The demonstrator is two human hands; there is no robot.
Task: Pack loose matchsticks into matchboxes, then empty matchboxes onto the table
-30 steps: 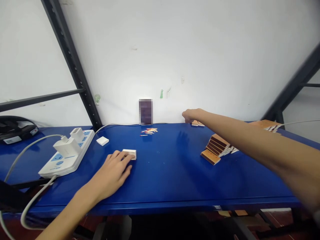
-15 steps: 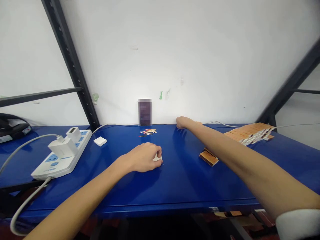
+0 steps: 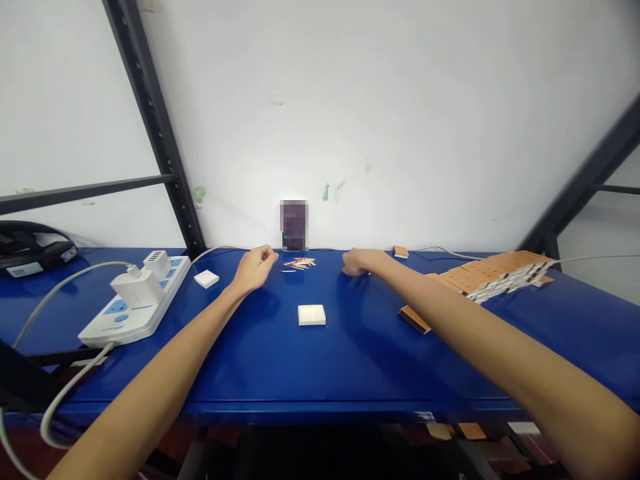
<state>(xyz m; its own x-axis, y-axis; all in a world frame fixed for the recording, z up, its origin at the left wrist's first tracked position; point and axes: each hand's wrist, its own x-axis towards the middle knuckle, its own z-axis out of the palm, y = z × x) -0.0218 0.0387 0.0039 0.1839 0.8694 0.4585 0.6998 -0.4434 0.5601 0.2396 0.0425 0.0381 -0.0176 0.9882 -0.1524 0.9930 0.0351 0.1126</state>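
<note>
Now, matches (image 3: pixel 304 263): one pile; one stray (image 3: pixel 288 271) sideways, head left.
Left grip (image 3: pixel 269 257), right grip (image 3: pixel 350 264): curled, flanking matches; hold unclear.

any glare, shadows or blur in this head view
In the head view, the wall looks brightest around the middle, dimmer toward the upper right corner; soft shadows lie on the blue table below the right hand and the left hand; the dark rectangle against the wall is pixelated, its content unreadable.

Bare hands (image 3: pixel 256 268), slender bare forearms (image 3: pixel 180 360)
</note>
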